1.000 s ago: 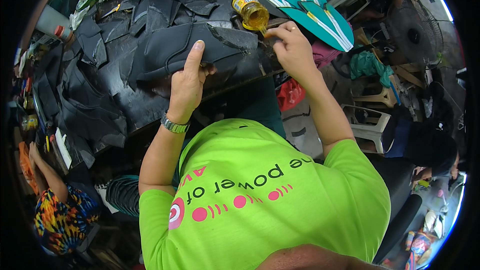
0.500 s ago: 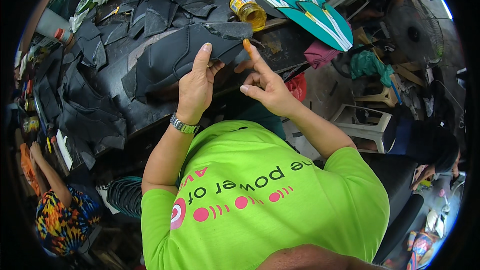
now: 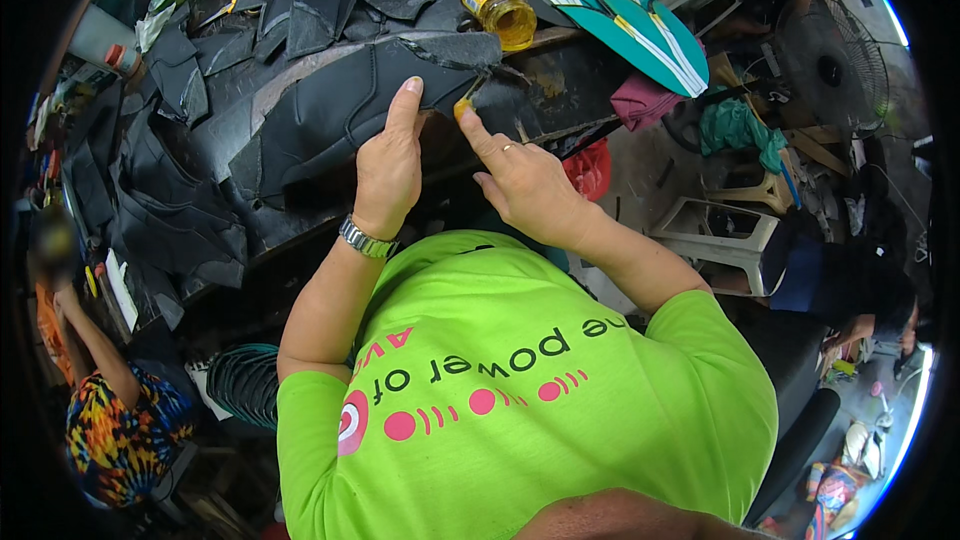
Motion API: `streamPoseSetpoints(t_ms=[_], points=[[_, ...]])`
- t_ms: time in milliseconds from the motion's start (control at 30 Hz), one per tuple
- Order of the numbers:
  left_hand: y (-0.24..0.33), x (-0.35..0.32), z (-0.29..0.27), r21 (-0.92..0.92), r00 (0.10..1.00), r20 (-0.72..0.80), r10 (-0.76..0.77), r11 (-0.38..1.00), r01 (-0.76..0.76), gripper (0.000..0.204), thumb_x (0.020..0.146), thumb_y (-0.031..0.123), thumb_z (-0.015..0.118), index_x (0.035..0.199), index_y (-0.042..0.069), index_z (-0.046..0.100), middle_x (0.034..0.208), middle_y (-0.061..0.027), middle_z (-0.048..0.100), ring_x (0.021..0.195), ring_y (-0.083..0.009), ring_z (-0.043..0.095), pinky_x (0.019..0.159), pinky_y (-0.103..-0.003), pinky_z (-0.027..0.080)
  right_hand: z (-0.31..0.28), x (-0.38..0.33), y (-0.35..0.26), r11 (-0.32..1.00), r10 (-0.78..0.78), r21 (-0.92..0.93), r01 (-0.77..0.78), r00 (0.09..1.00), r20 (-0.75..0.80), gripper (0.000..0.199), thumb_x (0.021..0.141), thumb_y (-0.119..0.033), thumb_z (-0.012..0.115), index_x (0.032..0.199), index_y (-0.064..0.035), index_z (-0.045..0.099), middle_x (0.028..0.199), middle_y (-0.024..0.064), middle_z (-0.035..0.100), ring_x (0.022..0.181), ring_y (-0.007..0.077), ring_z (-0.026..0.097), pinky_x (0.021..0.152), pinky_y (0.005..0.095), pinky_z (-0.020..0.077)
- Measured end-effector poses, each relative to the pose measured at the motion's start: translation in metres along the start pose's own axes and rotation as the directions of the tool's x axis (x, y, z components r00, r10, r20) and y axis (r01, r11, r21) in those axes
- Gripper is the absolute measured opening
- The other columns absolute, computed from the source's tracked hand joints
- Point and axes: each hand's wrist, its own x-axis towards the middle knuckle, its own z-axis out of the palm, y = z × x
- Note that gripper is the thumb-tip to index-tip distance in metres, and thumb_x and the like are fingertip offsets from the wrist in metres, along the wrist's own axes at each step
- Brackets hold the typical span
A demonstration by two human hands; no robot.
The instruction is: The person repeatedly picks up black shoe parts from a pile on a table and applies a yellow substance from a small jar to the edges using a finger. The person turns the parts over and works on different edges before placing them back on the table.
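A black, stitched piece like a shoe upper point(image 3: 320, 120) lies stretched across the worktable's near edge. My left hand point(image 3: 388, 175) is closed on its near side, thumb on top and the other fingers mostly hidden beneath. My right hand point(image 3: 530, 185) stretches its index finger to the piece's right end, with the thumb apart and the remaining fingers partly hidden. Yellow, glue-like paste coats that fingertip, close to a thin dark strip at the edge. Beyond the right end, an open, tilted jar point(image 3: 503, 12) holds more yellow paste.
Several black cut pieces point(image 3: 185, 210) cover the table's left and far side. Teal panels with white stripes point(image 3: 640, 35) overlap at the far right. A maroon cloth point(image 3: 645, 100) and red bag point(image 3: 590, 175) are nearby. Plastic stools point(image 3: 722, 240) stand right; another person point(image 3: 125, 430) is at left.
My right hand has moved left and slightly down, its coated fingertip now nearer my left hand. The black piece has shifted slightly left and away, with my left hand still on it.
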Motion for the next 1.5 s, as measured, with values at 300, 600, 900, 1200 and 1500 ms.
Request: streamPoseSetpoints(t_ms=[300, 600, 900, 1200, 1500], points=[[0.007, 0.000, -0.005, 0.336, 0.985, -0.120, -0.123, 0.929, 0.157, 0.043, 0.103, 0.031, 0.053, 0.126, -0.005, 0.060, 0.109, -0.0074, 0.069, 0.100, -0.0118, 0.062, 0.090, -0.027, 0.047, -0.008, -0.002, 0.000, 0.998, -0.056, -0.001, 0.057, 0.989, 0.138, 0.056, 0.081, -0.006, 0.066, 0.135, -0.0185, 0.058, 0.086, 0.0104, 0.057, 0.070, 0.0274, 0.064, 0.060, 0.0389, 0.0507], [0.093, -0.004, -0.026, 0.780, 0.925, 0.286, 0.249, 0.501, -0.376, 0.014, 0.083, 0.008, 0.077, 0.092, 0.000, 0.068, 0.083, -0.0010, 0.065, 0.070, -0.0099, 0.058, 0.064, -0.028, 0.049, -0.018, 0.012, 0.002, 0.841, -0.166, 0.409, 0.354, 0.888, -0.428, 0.058, 0.080, 0.013, 0.066, 0.135, -0.0012, 0.054, 0.120, 0.0192, 0.059, 0.070, 0.0124, 0.055, 0.060, 0.0246, 0.0483], [0.197, 0.026, -0.082, 0.558, 0.903, 0.135, 0.408, 0.722, -0.410, 0.033, 0.086, 0.002, 0.074, 0.116, -0.005, 0.060, 0.108, -0.0123, 0.070, 0.097, -0.0162, 0.068, 0.088, -0.030, 0.057, 0.050, 0.074, -0.002, 0.713, -0.078, 0.645, 0.277, 0.944, -0.320, 0.068, 0.082, 0.013, 0.061, 0.145, -0.0062, 0.043, 0.123, 0.0115, 0.054, 0.074, 0.0089, 0.053, 0.066, 0.0219, 0.0462], [0.239, 0.149, -0.134, 0.344, 0.736, -0.431, 0.523, 0.849, -0.402, 0.021, 0.090, 0.010, 0.070, 0.092, 0.012, 0.049, 0.084, -0.0024, 0.063, 0.068, -0.0158, 0.060, 0.070, -0.034, 0.047, 0.070, 0.090, -0.007, 0.689, 0.068, 0.722, 0.059, 0.987, -0.146, 0.076, 0.084, 0.008, 0.060, 0.153, -0.0118, 0.034, 0.111, 0.0071, 0.056, 0.068, 0.0053, 0.049, 0.065, 0.0195, 0.0440], [0.227, 0.238, -0.155, 0.249, 0.465, -0.674, 0.574, 0.770, -0.587, 0.030, 0.083, -0.003, 0.070, 0.105, 0.003, 0.051, 0.082, -0.0085, 0.063, 0.058, -0.0157, 0.060, 0.049, -0.029, 0.047, 0.074, 0.089, -0.007, 0.682, 0.112, 0.730, 0.055, 0.978, -0.178, 0.076, 0.084, 0.008, 0.061, 0.153, -0.0102, 0.034, 0.107, 0.0075, 0.057, 0.068, 0.0063, 0.051, 0.064, 0.0209, 0.0449]])
